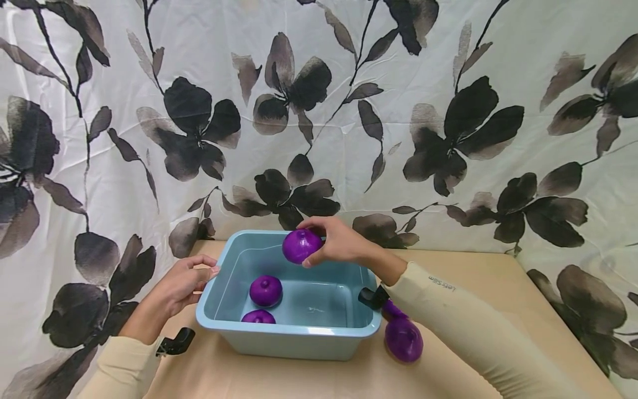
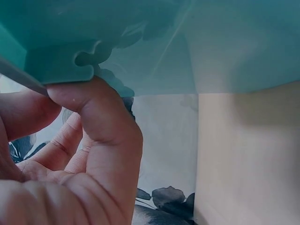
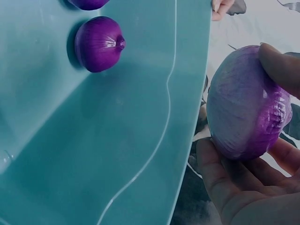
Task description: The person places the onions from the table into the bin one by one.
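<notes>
My right hand [image 1: 335,241] holds a shiny purple onion [image 1: 301,246] between thumb and fingers, above the far side of a light blue plastic tub [image 1: 294,330]. In the right wrist view the held onion [image 3: 246,103] shows in front of the tub's long rim. My left hand [image 1: 183,284] pinches the tub's left rim; the left wrist view shows thumb and index finger [image 2: 108,112] at that edge. Inside the tub, toward the left, lie two more purple onions: one whole in view [image 1: 266,291], the other [image 1: 258,316] partly hidden by the front wall.
Right of the tub, another purple onion [image 1: 404,339] lies on the light wooden table [image 1: 488,277]. Behind it a purple shape [image 1: 395,310] is partly covered by the right wrist's black camera [image 1: 372,298]. A white floral cloth [image 1: 339,138] hangs behind the table.
</notes>
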A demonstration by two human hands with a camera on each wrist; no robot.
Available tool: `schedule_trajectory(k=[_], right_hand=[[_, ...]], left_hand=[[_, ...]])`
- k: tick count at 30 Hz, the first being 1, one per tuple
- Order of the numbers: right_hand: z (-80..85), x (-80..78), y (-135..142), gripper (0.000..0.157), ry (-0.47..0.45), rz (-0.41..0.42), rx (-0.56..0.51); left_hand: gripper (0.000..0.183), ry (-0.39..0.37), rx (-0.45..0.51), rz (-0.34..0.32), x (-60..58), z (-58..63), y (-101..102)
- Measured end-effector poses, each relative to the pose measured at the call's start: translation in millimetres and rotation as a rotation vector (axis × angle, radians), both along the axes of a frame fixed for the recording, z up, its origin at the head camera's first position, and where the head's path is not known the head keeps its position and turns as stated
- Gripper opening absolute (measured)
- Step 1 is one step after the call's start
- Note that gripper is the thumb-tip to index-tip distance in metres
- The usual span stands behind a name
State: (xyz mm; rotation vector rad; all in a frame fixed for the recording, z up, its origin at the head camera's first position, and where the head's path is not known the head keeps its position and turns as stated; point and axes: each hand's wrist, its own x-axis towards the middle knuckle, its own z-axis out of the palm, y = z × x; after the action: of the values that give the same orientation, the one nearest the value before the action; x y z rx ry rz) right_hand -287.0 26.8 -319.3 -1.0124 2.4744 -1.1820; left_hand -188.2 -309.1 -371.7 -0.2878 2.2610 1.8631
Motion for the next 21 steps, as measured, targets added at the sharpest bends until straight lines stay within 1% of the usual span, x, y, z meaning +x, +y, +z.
schedule_trajectory(k=[8,13,16,21], right_hand=[[-8.8,-5.0,-15,0.077,-0.022,-0.010,0.013],[-13.0,-8.9,-23,0.076,0.004,-0.012,0.020],[-17.0,-11.4,-27,0.075,0.016,-0.012,0.045],[-25.9,-13.9,-31,0.074,0.002,-0.003,0.082]], left_hand=[[0.027,-0.006,0.001,-0.001,-1.9,-0.3,-1],[0.026,-0.003,-0.004,0.001,-2.8,0.7,-1],[0.025,-0.004,-0.005,0.003,-2.9,1.7,-1],[0.026,-0.008,-0.008,0.002,-3.9,2.6,-1]])
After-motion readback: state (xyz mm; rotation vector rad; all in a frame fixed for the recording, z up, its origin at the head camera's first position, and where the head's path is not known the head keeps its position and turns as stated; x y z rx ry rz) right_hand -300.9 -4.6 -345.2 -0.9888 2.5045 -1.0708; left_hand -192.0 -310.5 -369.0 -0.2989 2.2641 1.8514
